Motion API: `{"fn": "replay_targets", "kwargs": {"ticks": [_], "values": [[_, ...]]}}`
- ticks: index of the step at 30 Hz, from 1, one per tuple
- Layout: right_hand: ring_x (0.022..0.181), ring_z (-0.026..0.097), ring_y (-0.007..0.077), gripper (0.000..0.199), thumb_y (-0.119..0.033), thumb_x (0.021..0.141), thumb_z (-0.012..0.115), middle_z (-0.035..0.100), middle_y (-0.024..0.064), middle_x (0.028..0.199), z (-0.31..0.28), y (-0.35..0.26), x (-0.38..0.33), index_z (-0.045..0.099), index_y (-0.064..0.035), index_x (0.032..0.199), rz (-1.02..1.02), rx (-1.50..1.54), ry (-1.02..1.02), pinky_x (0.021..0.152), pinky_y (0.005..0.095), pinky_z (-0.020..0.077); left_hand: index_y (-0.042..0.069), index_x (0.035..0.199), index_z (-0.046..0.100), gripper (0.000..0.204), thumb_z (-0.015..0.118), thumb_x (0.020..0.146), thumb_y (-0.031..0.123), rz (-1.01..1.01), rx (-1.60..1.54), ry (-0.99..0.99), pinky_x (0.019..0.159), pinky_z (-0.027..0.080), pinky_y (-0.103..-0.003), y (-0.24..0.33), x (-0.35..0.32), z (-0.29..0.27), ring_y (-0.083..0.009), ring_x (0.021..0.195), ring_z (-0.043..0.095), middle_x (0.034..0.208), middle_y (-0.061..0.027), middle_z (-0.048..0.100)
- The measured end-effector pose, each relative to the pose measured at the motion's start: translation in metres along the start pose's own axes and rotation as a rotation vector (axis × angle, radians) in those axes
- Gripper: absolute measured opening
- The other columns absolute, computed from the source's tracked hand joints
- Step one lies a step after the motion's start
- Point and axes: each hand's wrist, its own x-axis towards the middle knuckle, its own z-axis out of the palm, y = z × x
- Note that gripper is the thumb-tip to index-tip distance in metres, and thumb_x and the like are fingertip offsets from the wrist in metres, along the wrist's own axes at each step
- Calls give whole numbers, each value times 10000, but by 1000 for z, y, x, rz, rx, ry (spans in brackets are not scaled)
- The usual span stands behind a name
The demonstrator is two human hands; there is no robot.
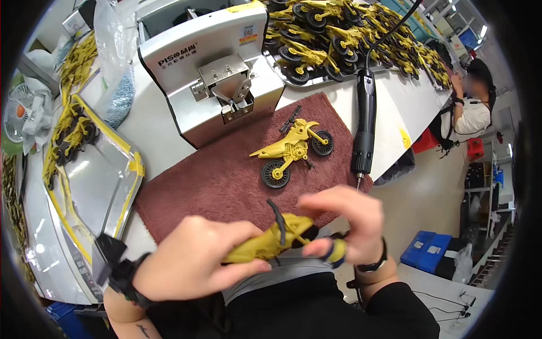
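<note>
My left hand (189, 257) is closed around the yellow body of a toy motorcycle (271, 240) with black handlebars, held low in front of me. My right hand (350, 226) is at its front end, thumb and forefinger apart with the dark front wheel between them. It is blurred, and whether it touches the wheel is unclear. A yellow-and-dark band (337, 252) shows by the right thumb. Another yellow toy motorcycle (292, 148) with black wheels lies on its side on a brown cloth (197, 183), just beyond my hands.
A silver screw-feeding machine (217, 73) stands on the cloth's far edge. A black electric screwdriver (365, 121) hangs at right, tip down. Many toy motorcycles (339, 34) are heaped behind. At left lies a yellow-taped tray (135, 164) with yellow-and-black parts. A person (474, 107) sits far right.
</note>
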Motion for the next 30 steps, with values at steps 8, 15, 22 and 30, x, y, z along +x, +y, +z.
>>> {"fn": "replay_targets", "kwargs": {"ticks": [8,15,22,30], "values": [[501,470,86,667,-284,782,693,513,25,574,-110,89,47,323,26,1241,352,-218,224,457,215,351,5,822,593,303,716,718,262,-206,214,182,543,428,-326,-5,3,10,-270,604,572,654,-132,579],[466,512,105,879,-219,726,722,567,67,707,-116,110,61,142,-21,1356,640,130,141,392,234,422,43,1087,532,495,721,683,258,-365,584,809,884,359,-428,10,-35,69,-314,1027,483,1088,-128,516],[474,535,105,615,-300,688,727,540,34,687,-121,118,65,412,-55,1156,728,21,77,357,217,392,97,1178,527,499,682,715,202,-332,662,736,1000,270,-523,-11,-20,74,-306,1136,462,1156,-92,530],[663,507,113,628,-217,736,620,496,25,805,-93,90,33,372,4,1270,257,437,274,608,240,422,91,1093,569,440,688,697,240,-299,722,765,988,294,-523,-23,-32,27,-256,1039,507,1049,-66,558]]}}
